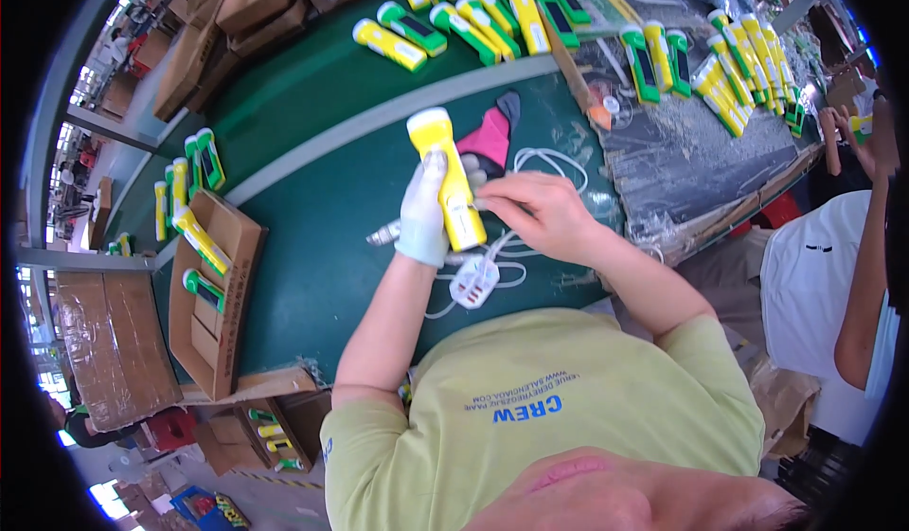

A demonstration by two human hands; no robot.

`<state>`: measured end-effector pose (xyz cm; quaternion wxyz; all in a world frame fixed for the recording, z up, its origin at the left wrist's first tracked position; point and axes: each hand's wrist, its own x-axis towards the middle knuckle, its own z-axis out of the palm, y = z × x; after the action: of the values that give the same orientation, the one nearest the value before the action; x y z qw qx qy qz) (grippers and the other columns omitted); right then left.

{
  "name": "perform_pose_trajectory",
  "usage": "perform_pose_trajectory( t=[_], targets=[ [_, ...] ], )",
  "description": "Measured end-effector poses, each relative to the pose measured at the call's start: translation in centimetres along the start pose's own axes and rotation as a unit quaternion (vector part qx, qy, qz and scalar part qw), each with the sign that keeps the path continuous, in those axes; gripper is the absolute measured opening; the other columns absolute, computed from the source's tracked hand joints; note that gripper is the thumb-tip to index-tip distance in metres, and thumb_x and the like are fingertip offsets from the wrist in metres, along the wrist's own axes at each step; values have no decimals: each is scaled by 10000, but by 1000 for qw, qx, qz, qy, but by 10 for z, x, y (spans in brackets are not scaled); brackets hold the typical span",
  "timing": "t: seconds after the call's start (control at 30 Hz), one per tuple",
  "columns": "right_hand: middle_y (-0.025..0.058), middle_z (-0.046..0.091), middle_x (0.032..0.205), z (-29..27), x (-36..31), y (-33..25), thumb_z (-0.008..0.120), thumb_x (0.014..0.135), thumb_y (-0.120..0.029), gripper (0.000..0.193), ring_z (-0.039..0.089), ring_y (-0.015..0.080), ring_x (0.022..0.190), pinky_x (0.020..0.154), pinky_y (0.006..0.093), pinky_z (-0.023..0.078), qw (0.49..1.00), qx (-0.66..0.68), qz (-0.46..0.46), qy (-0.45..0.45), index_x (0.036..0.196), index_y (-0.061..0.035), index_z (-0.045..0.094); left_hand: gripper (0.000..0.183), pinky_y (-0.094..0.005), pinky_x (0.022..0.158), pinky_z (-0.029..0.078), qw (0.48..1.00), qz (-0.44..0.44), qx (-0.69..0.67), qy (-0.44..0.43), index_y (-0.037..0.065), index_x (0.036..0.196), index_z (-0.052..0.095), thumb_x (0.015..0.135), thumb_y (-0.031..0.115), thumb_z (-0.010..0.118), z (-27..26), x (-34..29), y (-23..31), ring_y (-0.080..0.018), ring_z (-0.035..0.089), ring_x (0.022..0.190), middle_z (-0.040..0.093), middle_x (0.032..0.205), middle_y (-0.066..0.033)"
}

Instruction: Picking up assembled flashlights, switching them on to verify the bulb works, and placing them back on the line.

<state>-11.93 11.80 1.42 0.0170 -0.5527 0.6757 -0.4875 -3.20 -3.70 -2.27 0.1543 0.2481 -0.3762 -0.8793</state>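
Note:
My left hand point(423, 214), in a white glove, is wrapped round a yellow flashlight point(455, 199), which stands nearly upright in view with its pale head at the far end. My bare right hand point(544, 211) comes in from the right, its thumb and fingertips pinched together against the flashlight's side; anything between them is too small to make out. Below the flashlight a white power strip point(474, 282) lies on the green table point(312, 237), with its white cable point(554, 157) looped around it. Just beyond the flashlight lies a pink and dark grey cloth point(492, 133).
Many yellow and green flashlights point(473, 19) lie on the green conveyor point(284, 90) at the back. More flashlights point(734, 76) cover the bench on the right. At left stands a cardboard box point(241, 294) holding several. A co-worker in a white shirt point(819, 285) works at far right.

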Motion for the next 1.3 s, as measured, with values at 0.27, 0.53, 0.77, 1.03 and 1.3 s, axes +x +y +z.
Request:
perform_pose_trajectory(
  t=[0.27,0.53,0.77,1.03,1.3],
  targets=[
    [56,603,735,-1,20,-2,636,733,-41,114,611,221,685,558,320,494,979,-153,-126,-41,844,-64,648,355,-255,653,497,948,226,224,-32,2,1143,508,910,241,629,23,0,10,-124,603,752,624,906,-77],
    [31,644,793,11,-47,-16,708,756,-75,240,623,202,642,508,332,475,980,-71,-73,-169,984,-148,699,307,-297,686,521,969,176,85,-154,38,1138,464,934,225,597,41,-20,30,-138,606,743,599,896,-86],
    [46,688,794,15,-55,-24,687,803,-62,191,666,209,700,572,314,521,981,61,-56,-175,981,-117,727,331,-298,629,519,974,144,63,-162,48,1109,466,962,339,523,33,-13,30,-154,605,706,592,899,-96],
    [78,700,936,12,-38,-19,616,919,-78,171,660,134,823,711,245,541,851,429,297,-63,1040,29,673,555,-271,673,513,981,89,63,-163,22,1155,514,998,519,323,19,-17,0,-138,615,750,642,954,-105],
    [27,642,815,-27,2,-8,596,922,-65,149,498,36,651,555,184,384,908,344,237,18,993,42,673,711,-239,606,406,991,-43,-63,-114,56,1274,479,912,664,404,27,-37,6,-102,453,707,526,906,-10]
  ],
)
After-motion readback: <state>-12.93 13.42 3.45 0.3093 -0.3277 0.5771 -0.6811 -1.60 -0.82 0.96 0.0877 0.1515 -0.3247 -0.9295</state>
